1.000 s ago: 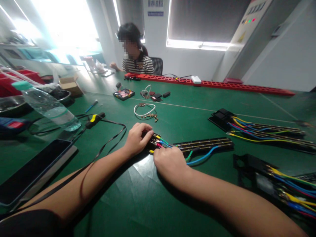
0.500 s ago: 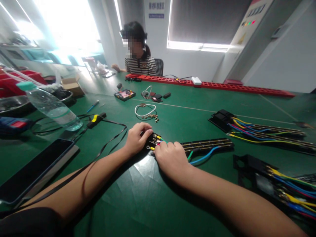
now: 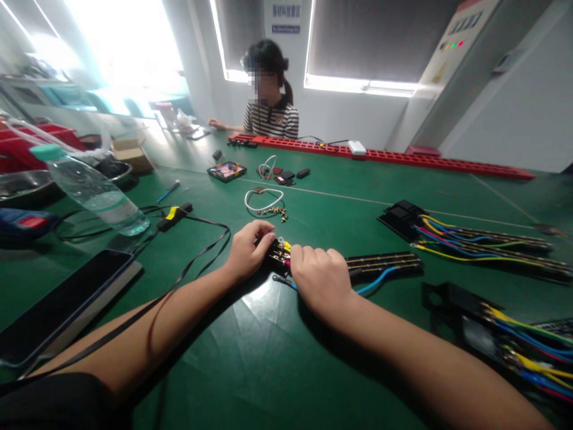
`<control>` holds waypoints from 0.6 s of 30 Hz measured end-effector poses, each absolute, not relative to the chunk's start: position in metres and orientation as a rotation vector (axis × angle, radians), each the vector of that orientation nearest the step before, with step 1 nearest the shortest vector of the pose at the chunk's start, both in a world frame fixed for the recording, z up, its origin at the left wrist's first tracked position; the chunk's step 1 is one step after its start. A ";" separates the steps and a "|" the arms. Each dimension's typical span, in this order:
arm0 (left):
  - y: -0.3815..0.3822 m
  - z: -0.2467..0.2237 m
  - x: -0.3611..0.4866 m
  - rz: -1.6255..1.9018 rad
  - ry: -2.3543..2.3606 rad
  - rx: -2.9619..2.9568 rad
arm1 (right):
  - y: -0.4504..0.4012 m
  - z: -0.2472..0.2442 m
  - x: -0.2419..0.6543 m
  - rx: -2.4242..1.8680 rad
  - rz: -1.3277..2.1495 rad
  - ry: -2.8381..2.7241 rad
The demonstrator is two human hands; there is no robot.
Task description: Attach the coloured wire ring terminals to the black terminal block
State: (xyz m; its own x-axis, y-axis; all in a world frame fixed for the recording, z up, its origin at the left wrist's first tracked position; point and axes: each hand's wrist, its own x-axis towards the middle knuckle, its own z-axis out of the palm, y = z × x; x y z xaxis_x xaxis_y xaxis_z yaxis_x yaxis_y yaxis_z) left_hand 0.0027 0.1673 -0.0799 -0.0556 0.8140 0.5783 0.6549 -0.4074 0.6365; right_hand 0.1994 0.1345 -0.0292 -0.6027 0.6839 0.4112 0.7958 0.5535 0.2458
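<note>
A long black terminal strip [image 3: 385, 262] with gold-coloured rails lies on the green table. My left hand [image 3: 251, 249] is closed round the strip's left end, thumb and fingers on its black block. Over the wires beside that block, my right hand [image 3: 322, 276] is closed, its fingertips hidden beneath it. Yellow and red wire terminals show between the hands. A blue wire [image 3: 378, 279] comes out on the right of my right hand, and a dark ring terminal [image 3: 280, 279] lies below the block. Small brass screws [image 3: 278, 212] lie beyond the hands.
On the right are more wired black assemblies [image 3: 400, 218]. At left lie a phone [image 3: 67, 298], a water bottle [image 3: 101, 197] and a black cable [image 3: 197, 263]. A small parts tray [image 3: 226, 171] and a red rail [image 3: 380, 157] are farther back. A person [image 3: 271, 116] sits across the table.
My right hand has shifted slightly right. A ring terminal and yellow sleeve that stuck out below the block have moved from there. The person opposite has shifted right. My left hand has stayed nearly still.
</note>
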 end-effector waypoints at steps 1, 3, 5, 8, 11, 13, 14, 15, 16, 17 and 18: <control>0.167 -0.080 0.003 1.463 1.609 2.028 | 0.136 -0.029 0.200 -1.233 -0.589 -2.533; 0.167 -0.080 0.003 1.471 1.609 2.016 | 0.137 -0.029 0.199 -1.257 -0.551 -2.559; 0.167 -0.080 0.003 1.469 1.613 2.025 | 0.139 -0.027 0.199 -1.293 -0.508 -2.580; 0.167 -0.081 0.003 1.449 1.624 2.053 | 0.140 -0.024 0.198 -1.329 -0.455 -2.619; 0.167 -0.081 0.002 1.438 1.624 2.052 | 0.143 -0.024 0.198 -1.359 -0.408 -2.661; 0.167 -0.081 0.002 1.440 1.617 2.056 | 0.144 -0.025 0.198 -1.373 -0.384 -2.683; 0.167 -0.081 0.002 1.440 1.614 2.063 | 0.145 -0.025 0.198 -1.380 -0.376 -2.692; 0.166 -0.081 0.002 1.440 1.614 2.071 | 0.145 -0.025 0.198 -1.386 -0.368 -2.700; 0.166 -0.081 0.002 1.438 1.615 2.081 | 0.146 -0.025 0.197 -1.393 -0.360 -2.706; 0.166 -0.081 0.002 1.435 1.616 2.094 | 0.146 -0.025 0.197 -1.399 -0.355 -2.709; 0.166 -0.081 0.002 1.433 1.617 2.107 | 0.146 -0.025 0.197 -1.404 -0.352 -2.709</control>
